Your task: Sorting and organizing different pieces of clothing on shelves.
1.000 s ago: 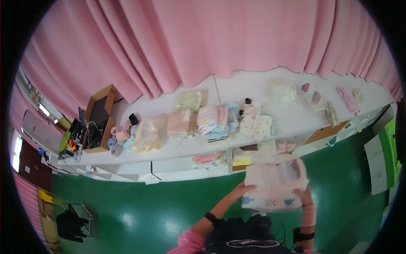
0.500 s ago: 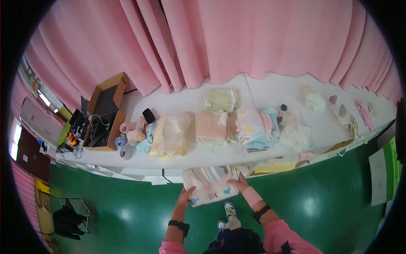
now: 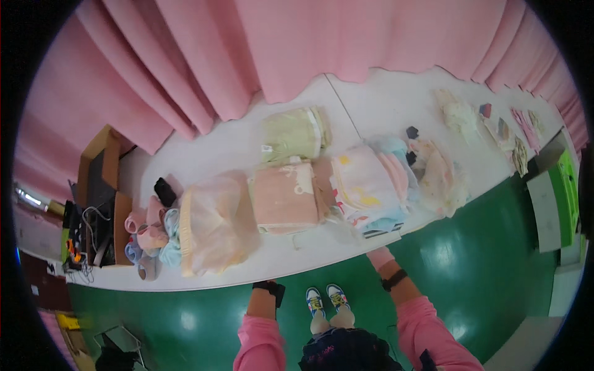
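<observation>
Both my arms reach forward beneath the front edge of the white table (image 3: 309,272). My left forearm (image 3: 260,304), with a black strap at the wrist, goes under the tabletop, which hides that hand. On the right, my forearm (image 3: 402,290) wears a black strap and a pink wristband (image 3: 380,257); its fingers are hidden under the edge too. What either hand holds cannot be seen. Above them on the table lie a folded pink-brown cloth (image 3: 286,198), a folded white patterned cloth (image 3: 368,185) and a cream-edged sheer cloth (image 3: 216,216).
Folded green cloth (image 3: 291,135) lies farther back. Small pastel items (image 3: 151,232) and an open cardboard box (image 3: 105,204) with cables sit at the left. Rumpled light cloths (image 3: 439,179) lie to the right. Pink curtains (image 3: 309,49) hang behind; a green-and-white cabinet (image 3: 550,210) stands far right.
My hands, which were holding a folded white-and-pink cloth before the table, have moved forward under its edge. That cloth is out of sight. The view has shifted closer to the table.
</observation>
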Demonstrator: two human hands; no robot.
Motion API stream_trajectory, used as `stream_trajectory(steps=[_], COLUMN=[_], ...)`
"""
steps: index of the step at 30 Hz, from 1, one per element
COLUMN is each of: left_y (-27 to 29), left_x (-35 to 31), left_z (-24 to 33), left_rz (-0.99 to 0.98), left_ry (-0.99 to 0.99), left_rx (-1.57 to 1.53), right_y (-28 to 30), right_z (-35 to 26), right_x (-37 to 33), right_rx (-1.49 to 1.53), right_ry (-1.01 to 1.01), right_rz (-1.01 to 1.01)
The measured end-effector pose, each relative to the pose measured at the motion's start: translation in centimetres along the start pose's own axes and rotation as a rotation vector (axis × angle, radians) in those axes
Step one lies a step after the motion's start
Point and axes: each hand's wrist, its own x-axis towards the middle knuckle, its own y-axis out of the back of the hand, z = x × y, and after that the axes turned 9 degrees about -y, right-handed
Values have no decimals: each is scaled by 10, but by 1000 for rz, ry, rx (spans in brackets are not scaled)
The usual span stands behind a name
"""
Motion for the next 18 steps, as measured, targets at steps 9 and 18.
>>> stream_trajectory(steps=[9, 18], left_y=[2, 4], left_x=[3, 3], left_z=[7, 14], left_rz=[-24, -73], left_ry=[96, 152], left_rx=[107, 193], right_y=[-13, -29], right_z=[-16, -39], right_x=[0, 12], right_rx=[-111, -231], right_ry=[-32, -14], right_rz=[2, 14])
